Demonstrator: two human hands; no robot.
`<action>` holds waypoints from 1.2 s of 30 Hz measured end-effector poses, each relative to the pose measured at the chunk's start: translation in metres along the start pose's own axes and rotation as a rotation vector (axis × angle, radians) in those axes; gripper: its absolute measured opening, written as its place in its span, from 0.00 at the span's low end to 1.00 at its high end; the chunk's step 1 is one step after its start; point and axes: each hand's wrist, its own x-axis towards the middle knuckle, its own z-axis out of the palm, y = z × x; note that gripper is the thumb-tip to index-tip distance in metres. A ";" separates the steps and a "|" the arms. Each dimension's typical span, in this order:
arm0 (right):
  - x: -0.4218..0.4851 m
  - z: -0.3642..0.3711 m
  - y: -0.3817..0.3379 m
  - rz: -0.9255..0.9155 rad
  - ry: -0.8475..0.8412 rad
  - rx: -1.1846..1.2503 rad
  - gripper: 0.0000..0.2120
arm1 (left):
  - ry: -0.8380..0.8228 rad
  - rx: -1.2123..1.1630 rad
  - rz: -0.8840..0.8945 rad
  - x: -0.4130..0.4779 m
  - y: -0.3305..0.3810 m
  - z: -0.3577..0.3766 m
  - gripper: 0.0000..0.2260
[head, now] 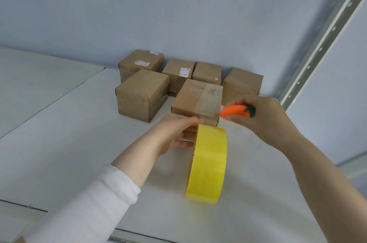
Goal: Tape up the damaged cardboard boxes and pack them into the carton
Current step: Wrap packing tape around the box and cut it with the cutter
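The left hand [174,131] grips the yellow tape roll [208,163] just in front of the nearest closed box [190,98]. The right hand [264,119] holds an orange carrot-shaped tool [236,111] at that box's right edge. Five more closed boxes [142,92] sit behind. The desk [79,133] stretches wide to the left.

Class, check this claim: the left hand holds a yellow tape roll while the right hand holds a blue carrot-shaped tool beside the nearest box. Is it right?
No: the head view shows the carrot-shaped tool is orange, not blue. The rest stands.
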 end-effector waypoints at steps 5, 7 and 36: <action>0.012 0.025 0.003 0.065 0.045 0.019 0.09 | 0.004 -0.005 0.040 -0.014 0.006 0.004 0.04; 0.015 0.027 0.006 0.058 0.061 -0.027 0.09 | 0.019 0.007 0.072 -0.021 0.007 0.007 0.04; 0.085 0.180 -0.179 -0.020 -0.151 0.641 0.11 | 0.519 0.073 0.605 -0.071 0.008 -0.185 0.05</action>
